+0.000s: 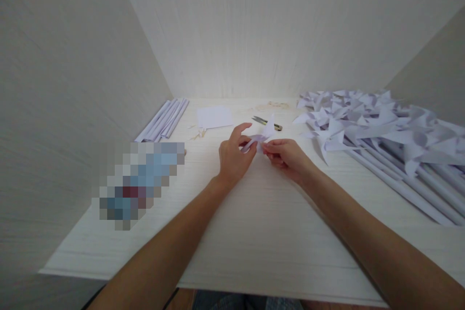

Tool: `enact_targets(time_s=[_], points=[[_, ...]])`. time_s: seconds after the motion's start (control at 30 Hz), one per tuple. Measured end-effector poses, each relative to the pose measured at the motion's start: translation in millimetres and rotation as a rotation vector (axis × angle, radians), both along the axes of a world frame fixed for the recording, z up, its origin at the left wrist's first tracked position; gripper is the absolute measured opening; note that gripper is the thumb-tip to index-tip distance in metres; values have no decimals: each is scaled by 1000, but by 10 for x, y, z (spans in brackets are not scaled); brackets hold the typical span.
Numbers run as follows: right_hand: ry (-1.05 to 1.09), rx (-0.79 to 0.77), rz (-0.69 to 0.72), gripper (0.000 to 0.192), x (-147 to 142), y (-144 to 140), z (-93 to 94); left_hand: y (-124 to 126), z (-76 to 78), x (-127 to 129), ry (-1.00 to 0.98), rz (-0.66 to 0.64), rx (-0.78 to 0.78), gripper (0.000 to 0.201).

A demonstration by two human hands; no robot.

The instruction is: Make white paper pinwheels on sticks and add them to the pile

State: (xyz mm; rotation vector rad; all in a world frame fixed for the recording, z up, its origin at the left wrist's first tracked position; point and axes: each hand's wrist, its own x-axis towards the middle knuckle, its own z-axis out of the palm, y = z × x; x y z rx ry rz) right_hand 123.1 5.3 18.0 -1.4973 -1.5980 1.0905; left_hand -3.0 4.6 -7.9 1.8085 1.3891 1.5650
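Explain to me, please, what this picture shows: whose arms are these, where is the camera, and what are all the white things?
The camera sits on a person's head and looks down, so both arms are that person's own. The left hand and right hand together hold a small folded paper piece above a pale table. To the right lies a pile of paper pinwheels on rolled sticks. Behind the hands are small scissors, a blank paper sheet and, at the left, rolled paper tubes.

The table (254,232) is pale wood with a fine grain, matt and smooth. The pinwheels (363,121), the rolled sticks (165,118) and the flat sheet (214,117) are thin white paper. The scissors (267,122) are shiny metal.
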Motion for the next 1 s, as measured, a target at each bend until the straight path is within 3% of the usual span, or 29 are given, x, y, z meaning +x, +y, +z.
enact_targets(time_s=[0.13, 0.17, 0.23, 0.33, 0.37, 0.43, 0.57, 0.63, 0.8, 1.0], points=[[-263, 509, -48, 18, 9, -44, 2, -1, 0, 4, -1, 1, 36, 38], [-291, 566, -41, 18, 11, -46, 2, 0, 1, 4, 0, 5, 44, 38], [-213, 445, -32, 20, 11, -32, 3, 0, 5, 4, 7, 17, 53, 38], [126, 4, 0, 22, 3, 7, -3, -5, 7, 7, 13, 30, 63, 39], [210, -74, 8, 22, -1, 16, -10, -7, 6, 9, 13, 29, 64, 39], [223, -23, -17, 21, -5, 22, -35, -7, 4, 13, -1, 19, 64, 39], [-67, 399, -85, 19, 7, 6, -107, 8, 5, 11, -97, -13, 21, 39], [-119, 494, -50, 20, 24, 3, -142, 18, 9, 3, -179, -36, -34, 38], [-80, 486, 18, 19, 57, 14, -187, 34, 23, -17, -316, -104, -121, 41], [28, 386, 53, 21, 68, 55, -180, 36, 30, -20, -319, -121, -157, 41]])
